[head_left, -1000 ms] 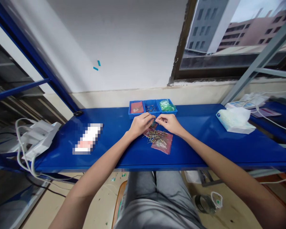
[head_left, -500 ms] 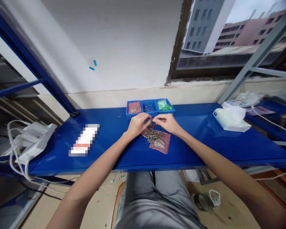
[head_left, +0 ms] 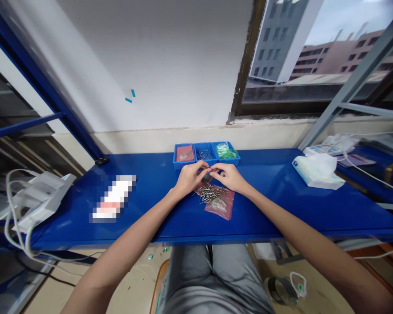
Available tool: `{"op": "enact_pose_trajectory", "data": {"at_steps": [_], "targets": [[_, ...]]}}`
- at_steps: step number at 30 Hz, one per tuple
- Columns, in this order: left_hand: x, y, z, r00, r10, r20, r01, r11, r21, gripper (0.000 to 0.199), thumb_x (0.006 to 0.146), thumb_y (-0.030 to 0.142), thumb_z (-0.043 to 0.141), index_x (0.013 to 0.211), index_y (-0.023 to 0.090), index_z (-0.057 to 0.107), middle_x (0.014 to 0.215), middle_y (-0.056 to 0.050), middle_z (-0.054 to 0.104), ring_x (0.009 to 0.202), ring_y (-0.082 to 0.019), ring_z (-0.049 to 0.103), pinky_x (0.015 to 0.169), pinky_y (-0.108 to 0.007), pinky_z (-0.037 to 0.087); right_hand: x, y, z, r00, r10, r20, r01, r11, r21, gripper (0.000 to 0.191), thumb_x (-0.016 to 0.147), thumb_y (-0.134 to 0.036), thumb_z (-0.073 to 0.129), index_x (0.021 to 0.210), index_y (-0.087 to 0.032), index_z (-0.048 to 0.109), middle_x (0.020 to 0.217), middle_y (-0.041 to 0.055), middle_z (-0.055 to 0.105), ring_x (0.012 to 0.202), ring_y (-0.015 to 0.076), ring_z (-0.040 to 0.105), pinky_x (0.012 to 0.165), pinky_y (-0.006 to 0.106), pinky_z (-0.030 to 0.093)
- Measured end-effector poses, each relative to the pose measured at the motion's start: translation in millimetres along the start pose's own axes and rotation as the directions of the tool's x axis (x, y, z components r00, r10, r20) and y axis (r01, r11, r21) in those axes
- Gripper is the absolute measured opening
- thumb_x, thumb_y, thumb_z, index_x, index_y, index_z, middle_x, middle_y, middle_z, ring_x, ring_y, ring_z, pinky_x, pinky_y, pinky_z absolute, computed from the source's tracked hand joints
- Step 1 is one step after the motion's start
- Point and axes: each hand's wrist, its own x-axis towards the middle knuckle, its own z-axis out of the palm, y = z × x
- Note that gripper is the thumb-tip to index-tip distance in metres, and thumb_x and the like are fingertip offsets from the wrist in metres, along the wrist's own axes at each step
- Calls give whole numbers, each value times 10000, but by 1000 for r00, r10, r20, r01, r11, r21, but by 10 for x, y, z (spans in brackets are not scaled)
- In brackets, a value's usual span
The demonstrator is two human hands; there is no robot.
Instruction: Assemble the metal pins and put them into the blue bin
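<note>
My left hand (head_left: pixel 190 178) and my right hand (head_left: pixel 229 176) meet at the fingertips above the blue table, in front of the bins. Both are closed in a pinch, and whatever sits between the fingers is too small to make out. Just below them lies a heap of thin gold and dark metal pieces (head_left: pixel 211 192), like small drill bits or screws. The heap rests partly on a pink plastic bag (head_left: pixel 225 208) with pale contents. Another small packet shows partly under the fingers, mostly covered.
Three joined blue bins stand at the back: one with a pink bag (head_left: pixel 184 152), one with loose metal pieces (head_left: pixel 204 154), one with green-clear packets (head_left: pixel 225 151). A tissue pack (head_left: pixel 317 172) is right; a blurred white item (head_left: pixel 114 198) and power strips with cables (head_left: pixel 44 198) are left.
The view has tilted up slightly, so everything sits lower in the picture. My fingertips have come closer together and now touch; the pieces on the table look unmoved.
</note>
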Motion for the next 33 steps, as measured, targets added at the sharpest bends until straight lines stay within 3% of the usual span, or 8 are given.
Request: {"op": "enact_pose_trajectory", "data": {"at_steps": [6,10,15,19,24,28,31,33], "targets": [[3,2,-9,1000,-17,-6,18,998,52,151,978,314,587,924,194,661,866,-6,737,758,-139,678,707,-243,500,7,-9,-5,1000,2,-4,-2,1000,-16,204,915,-311,592,924,-162,731,817,47,741,648,157,624,583,264,452],[2,-27,13,1000,-27,0,27,999,40,199,988,358,560,929,193,655,872,-22,732,770,-157,679,718,-263,506,-20,-39,-38,993,-119,17,120,976,-182,251,975,-296,519,914,-167,725,829,53,724,670,158,611,636,280,457],[6,-53,-2,994,-73,-81,79,994,78,194,1001,345,529,1093,189,599,903,-35,708,804,-164,669,761,-284,511,81,-47,-110,969,-248,-5,217,855,-471,304,1021,-261,418,979,-162,702,940,109,700,908,237,611,846,369,479],[23,-83,-71,989,-88,-122,103,988,117,185,1013,342,480,967,187,570,807,-18,668,701,-146,622,687,-266,489,385,-24,-146,973,-229,-5,166,720,-673,326,1013,-248,408,977,-131,711,942,166,691,981,314,560,894,468,447],[43,-127,-168,999,-38,-5,38,972,231,157,999,275,467,936,186,580,802,-23,656,704,-148,612,680,-262,480,427,-42,-118,967,-249,-44,144,684,-715,309,1006,-268,438,1131,-121,679,1080,179,670,1049,333,521,912,493,441],[53,-175,-246,979,19,203,-85,944,319,131,963,218,500,1012,199,620,912,-37,676,788,-160,640,706,-263,498,167,-78,-85,957,-263,122,283,752,-595,298,1022,-231,402,1091,-168,685,971,111,686,959,268,563,910,430,470],[53,-207,-280,970,12,244,-104,923,370,175,950,190,498,1033,209,651,972,-50,683,856,-175,657,728,-271,511,73,-77,-43,939,-209,274,329,776,-538,269,1013,-217,434,1068,-166,692,960,103,687,946,253,584,864,401,501],[48,-222,-283,964,-10,265,-98,915,392,195,948,182,491,1032,209,665,969,-51,691,858,-182,667,733,-280,517,65,-62,-16,934,-185,307,330,777,-536,258,1002,-195,452,1092,-168,692,1033,113,679,1005,257,584,861,395,512]]}}
